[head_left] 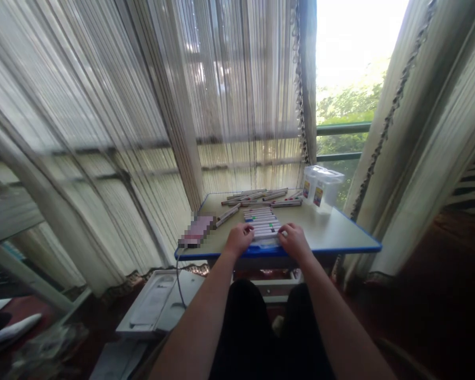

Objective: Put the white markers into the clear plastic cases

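Note:
A row of white markers [262, 217] lies side by side on the small table, several with green or dark marks on their barrels. My left hand [239, 237] is closed at the left end of the nearest marker [265, 236], thumb and fingers bent against it. At the opposite end of that marker, my right hand [294, 239] has its fingertips pinched on the barrel. Behind the row, a loose pile of markers [245, 198] lies crosswise in different directions. One pair of markers [227, 216] rests apart on the left.
Clear plastic containers [328, 191] with labels stand at the back right of the blue-edged table [336, 232]. A pixelated pink object [198, 230] with a cable [178, 274] sits at the left edge. An open white box [150, 301] lies low on the left. Curtains [245, 95] hang behind.

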`<state>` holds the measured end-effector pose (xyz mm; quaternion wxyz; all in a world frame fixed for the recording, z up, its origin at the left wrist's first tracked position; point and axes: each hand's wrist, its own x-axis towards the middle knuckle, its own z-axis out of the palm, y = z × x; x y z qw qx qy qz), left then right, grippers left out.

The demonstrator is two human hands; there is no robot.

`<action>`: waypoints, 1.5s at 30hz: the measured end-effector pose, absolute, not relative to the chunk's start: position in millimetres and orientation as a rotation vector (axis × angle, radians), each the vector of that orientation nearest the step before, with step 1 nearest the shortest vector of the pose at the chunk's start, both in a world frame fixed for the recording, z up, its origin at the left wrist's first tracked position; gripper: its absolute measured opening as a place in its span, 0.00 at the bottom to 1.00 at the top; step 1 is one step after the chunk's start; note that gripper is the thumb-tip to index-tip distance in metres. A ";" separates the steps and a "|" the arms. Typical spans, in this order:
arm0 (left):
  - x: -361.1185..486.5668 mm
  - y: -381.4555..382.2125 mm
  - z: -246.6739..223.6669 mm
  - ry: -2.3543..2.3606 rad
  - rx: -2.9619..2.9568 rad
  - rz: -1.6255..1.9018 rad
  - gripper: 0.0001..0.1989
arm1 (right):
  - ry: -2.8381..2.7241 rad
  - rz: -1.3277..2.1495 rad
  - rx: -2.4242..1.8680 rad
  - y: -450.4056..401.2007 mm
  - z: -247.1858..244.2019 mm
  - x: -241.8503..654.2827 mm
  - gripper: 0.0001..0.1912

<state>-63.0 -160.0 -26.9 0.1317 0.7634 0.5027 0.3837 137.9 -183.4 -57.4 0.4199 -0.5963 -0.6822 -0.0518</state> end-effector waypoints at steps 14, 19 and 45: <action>-61.9 -160.4 -25.8 1.520 2.196 1.118 0.08 | -1.651 0.123 -1.392 -189.2 -53.2 144.1 0.14; -58.3 -164.7 -23.8 1.593 2.149 1.110 0.07 | -1.648 0.242 -1.337 -188.1 -50.4 147.0 0.15; -7.8 60.9 29.4 2.078 2.377 0.709 0.13 | -1.705 -0.335 -1.325 -4.7 -18.1 187.9 0.14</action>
